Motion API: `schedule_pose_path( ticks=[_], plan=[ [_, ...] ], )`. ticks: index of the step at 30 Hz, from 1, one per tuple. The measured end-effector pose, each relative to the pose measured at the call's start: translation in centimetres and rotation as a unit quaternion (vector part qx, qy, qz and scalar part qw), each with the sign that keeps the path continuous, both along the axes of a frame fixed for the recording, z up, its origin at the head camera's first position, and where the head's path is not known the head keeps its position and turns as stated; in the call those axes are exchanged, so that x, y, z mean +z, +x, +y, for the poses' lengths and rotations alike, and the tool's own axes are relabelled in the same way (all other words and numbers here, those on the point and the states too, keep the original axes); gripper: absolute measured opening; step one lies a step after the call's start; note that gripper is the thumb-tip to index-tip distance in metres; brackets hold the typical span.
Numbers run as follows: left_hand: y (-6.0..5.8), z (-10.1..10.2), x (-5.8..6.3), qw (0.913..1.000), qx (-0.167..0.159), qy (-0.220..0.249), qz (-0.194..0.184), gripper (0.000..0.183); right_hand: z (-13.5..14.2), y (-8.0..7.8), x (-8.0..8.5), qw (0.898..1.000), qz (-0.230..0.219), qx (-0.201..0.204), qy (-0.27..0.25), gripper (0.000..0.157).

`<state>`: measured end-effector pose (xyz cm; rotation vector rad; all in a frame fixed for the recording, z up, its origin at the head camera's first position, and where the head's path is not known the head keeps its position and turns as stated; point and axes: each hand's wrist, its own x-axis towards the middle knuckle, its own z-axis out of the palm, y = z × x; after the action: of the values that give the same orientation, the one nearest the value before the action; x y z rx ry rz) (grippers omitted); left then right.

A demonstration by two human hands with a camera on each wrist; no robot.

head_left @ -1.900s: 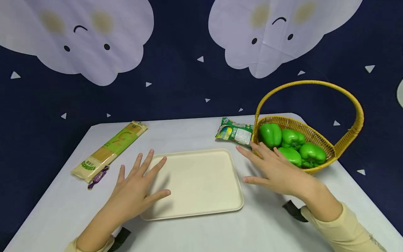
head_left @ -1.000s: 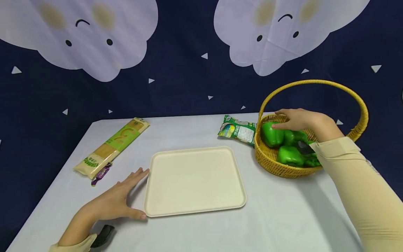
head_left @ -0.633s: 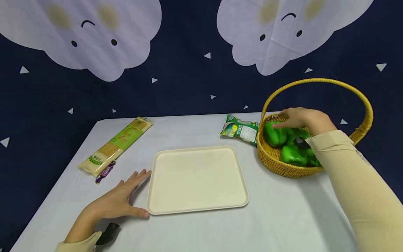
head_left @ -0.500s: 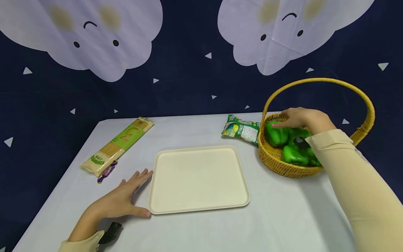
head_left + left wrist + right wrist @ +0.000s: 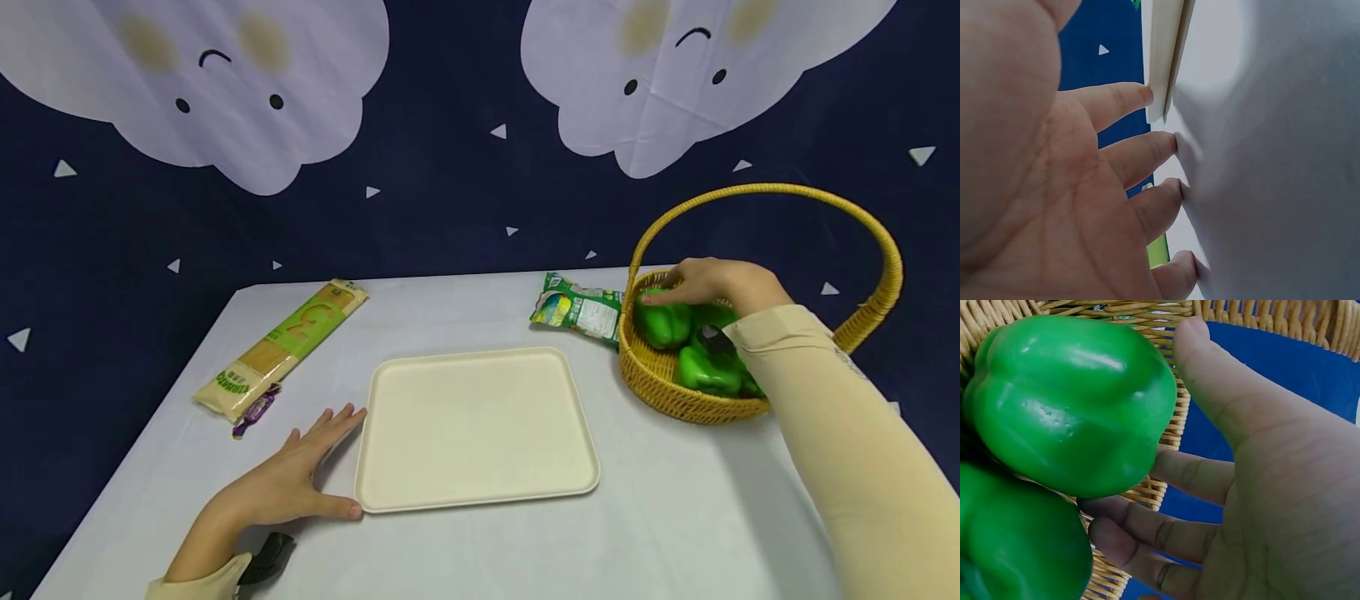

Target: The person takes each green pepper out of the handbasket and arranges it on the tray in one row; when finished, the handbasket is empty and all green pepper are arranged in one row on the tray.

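In the head view, my left hand (image 5: 288, 479) stands spread at the left of a cream rectangular tray (image 5: 480, 429). Its thumb reaches the tray's near left corner, and its index fingertip the left rim. The left wrist view shows the other fingertips on the white cloth. My right hand (image 5: 708, 283) is in a yellow wicker basket (image 5: 686, 406), fingers bent behind a green bell pepper (image 5: 1072, 406) and thumb along its side. Other green bell peppers (image 5: 708, 371) lie around it, partly hidden by the wrist and its black strap.
A green snack packet (image 5: 581, 310) lies against the basket's left side. At the table's left are a long noodle packet (image 5: 281, 350) and a purple-wrapped candy (image 5: 257, 411). The basket's tall handle (image 5: 765, 187) arches over my right hand. A dark blue backdrop (image 5: 435, 233) hangs behind.
My left hand has drawn back from over the tray to its left edge. My right hand has gone from in front of the basket onto a bell pepper inside; lately both barely move.
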<state>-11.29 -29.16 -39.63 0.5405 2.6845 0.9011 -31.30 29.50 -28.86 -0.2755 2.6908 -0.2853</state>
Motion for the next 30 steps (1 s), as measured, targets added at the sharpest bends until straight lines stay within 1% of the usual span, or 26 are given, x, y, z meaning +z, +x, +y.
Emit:
schedule_pose_path(
  ticks=[9, 15, 24, 30],
  plan=[
    [0.3, -0.2, 0.0, 1.0, 0.002, 0.001, 0.005, 0.121, -0.7, -0.9, 0.0, 1.0, -0.004, 0.011, 0.007, 0.088],
    [0.1, -0.3, 0.0, 0.9999, -0.006, 0.001, 0.012, 0.12, -0.6, -1.2, 0.0, 1.0, -0.013, 0.005, 0.006, 0.086],
    [-0.1, -0.1, -0.2, 0.9999, -0.012, -0.002, 0.012, 0.121, 0.2, -0.8, -0.4, 1.0, -0.015, 0.006, -0.003, 0.083],
    [0.0, -0.2, -0.3, 0.9999, -0.007, -0.008, 0.008, 0.121, 0.4, -0.6, -0.5, 1.0, 0.008, 0.007, 0.0, 0.088]
  ],
)
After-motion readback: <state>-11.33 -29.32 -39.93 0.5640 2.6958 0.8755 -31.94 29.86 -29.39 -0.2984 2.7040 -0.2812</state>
